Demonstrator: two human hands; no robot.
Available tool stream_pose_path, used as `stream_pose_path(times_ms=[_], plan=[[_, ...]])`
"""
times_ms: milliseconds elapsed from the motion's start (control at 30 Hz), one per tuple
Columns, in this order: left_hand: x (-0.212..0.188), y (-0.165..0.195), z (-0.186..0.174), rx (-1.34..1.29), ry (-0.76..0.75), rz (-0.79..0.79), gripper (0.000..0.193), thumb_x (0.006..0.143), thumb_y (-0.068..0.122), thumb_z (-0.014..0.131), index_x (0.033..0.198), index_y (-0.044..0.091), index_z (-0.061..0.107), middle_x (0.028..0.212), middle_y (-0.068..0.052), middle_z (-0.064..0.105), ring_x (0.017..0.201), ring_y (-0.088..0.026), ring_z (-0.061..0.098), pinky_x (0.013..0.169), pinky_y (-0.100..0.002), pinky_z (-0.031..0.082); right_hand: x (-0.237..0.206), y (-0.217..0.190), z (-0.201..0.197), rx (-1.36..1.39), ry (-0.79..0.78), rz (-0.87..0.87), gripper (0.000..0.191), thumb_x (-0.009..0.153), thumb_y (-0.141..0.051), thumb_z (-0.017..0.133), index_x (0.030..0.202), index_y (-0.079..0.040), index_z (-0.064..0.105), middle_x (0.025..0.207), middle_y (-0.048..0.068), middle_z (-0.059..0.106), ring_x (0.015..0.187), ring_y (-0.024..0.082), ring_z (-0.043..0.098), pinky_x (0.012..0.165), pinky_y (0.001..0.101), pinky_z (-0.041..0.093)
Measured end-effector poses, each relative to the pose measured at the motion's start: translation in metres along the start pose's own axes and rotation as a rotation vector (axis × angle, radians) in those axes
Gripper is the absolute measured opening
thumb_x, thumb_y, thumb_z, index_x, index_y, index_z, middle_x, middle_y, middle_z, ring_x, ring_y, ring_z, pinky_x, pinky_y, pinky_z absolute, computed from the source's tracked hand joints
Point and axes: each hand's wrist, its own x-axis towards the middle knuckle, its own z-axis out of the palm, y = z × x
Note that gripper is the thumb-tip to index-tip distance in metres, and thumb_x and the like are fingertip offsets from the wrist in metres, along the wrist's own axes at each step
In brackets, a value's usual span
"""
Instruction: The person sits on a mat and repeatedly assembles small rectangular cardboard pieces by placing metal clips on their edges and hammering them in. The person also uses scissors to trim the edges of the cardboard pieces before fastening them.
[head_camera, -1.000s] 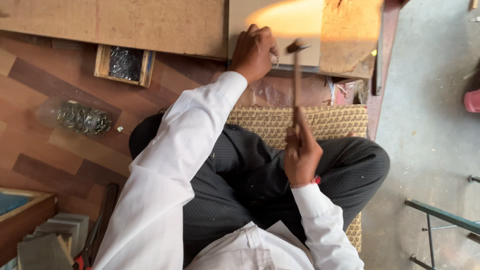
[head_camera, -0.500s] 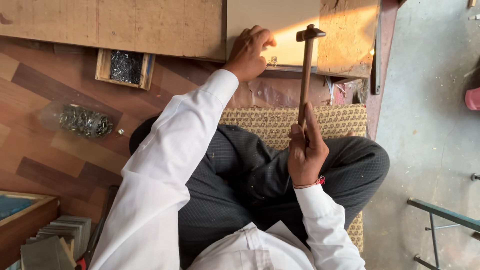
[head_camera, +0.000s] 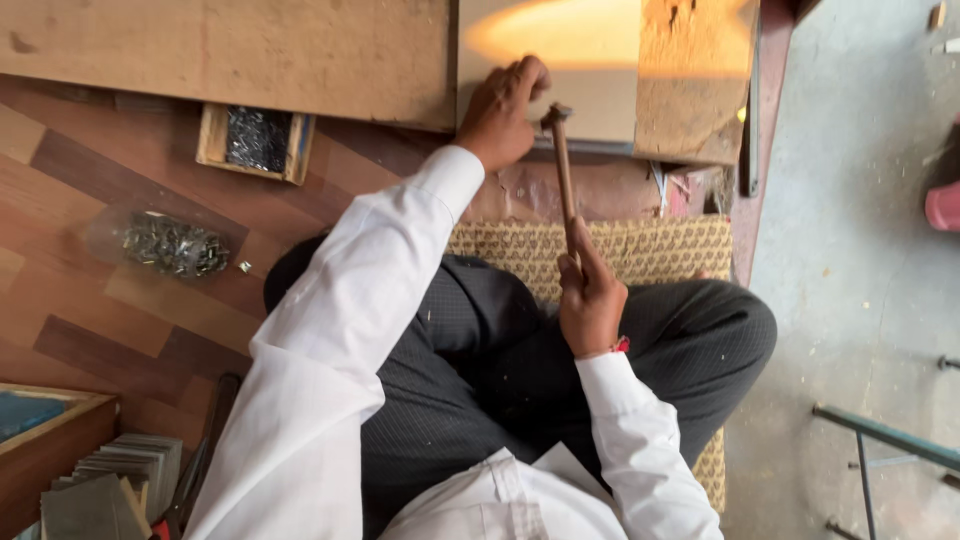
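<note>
Person's sitting cross-legged on a woven mat (head_camera: 650, 250) on the floor. Right hand (head_camera: 592, 300) is wrapped tight around the wooden handle of a hammer (head_camera: 562, 175), head up by the fingertips of the left hand (head_camera: 503, 112), which is pinching down on the edge of a pale panel (head_camera: 560, 70). Small wooden box of nails (head_camera: 256, 142) off to the left.

We note a hammer (head_camera: 563, 170) with smooth wooden handle and dull metal head; the panel (head_camera: 560, 60) glossy and reflective beside rough raw board (head_camera: 250, 50); woven mat (head_camera: 650, 250) coarse; laminate floor (head_camera: 90, 270) satin-smooth.
</note>
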Motion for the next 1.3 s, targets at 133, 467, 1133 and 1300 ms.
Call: stream_pose_path(times_ms=[133, 467, 1133, 1300], plan=[[-0.002, -0.002, 0.003, 0.012, 0.097, 0.123, 0.049, 0.066, -0.017, 0.051, 0.107, 0.008, 0.048, 0.100, -0.012, 0.062, 0.092, -0.036, 0.058, 0.077, -0.048, 0.046, -0.002, 0.002, -0.004, 0.440, 0.035, -0.008, 0.052, 0.108, 0.005, 0.056, 0.159, -0.005, 0.055, 0.084, 0.001, 0.062, 0.072, 0.001, 0.051, 0.075, 0.0199, 0.048], [-0.003, 0.002, 0.005, 0.032, -0.034, -0.007, 0.050, 0.066, -0.019, 0.052, 0.109, 0.008, 0.054, 0.110, -0.011, 0.066, 0.103, -0.032, 0.063, 0.085, -0.044, 0.052, -0.002, 0.021, 0.001, 0.107, 0.009, 0.136, 0.049, 0.104, 0.002, 0.060, 0.152, -0.008, 0.055, 0.109, 0.000, 0.069, 0.075, 0.004, 0.050, 0.063, 0.0222, 0.047], [-0.155, -0.125, -0.205, 0.646, 0.093, -0.764, 0.019, 0.082, -0.002, 0.071, 0.097, 0.007, 0.079, 0.107, -0.026, 0.071, 0.095, -0.046, 0.068, 0.080, -0.051, 0.057, 0.005, 0.024, -0.001, 0.468, -0.026, 0.629, 0.056, 0.100, -0.010, 0.062, 0.154, -0.011, 0.048, 0.076, 0.002, 0.065, 0.052, 0.005, 0.052, 0.042, 0.0219, 0.040], [-0.166, -0.121, -0.208, 0.553, 0.124, -0.669, 0.009, 0.091, 0.000, 0.070, 0.093, 0.006, 0.078, 0.105, -0.022, 0.074, 0.095, -0.041, 0.070, 0.083, -0.050, 0.057, 0.006, 0.019, 0.000, 0.515, -0.017, 0.616, 0.055, 0.100, -0.009, 0.061, 0.154, -0.010, 0.048, 0.074, 0.002, 0.063, 0.050, 0.005, 0.051, 0.039, 0.0218, 0.038]])
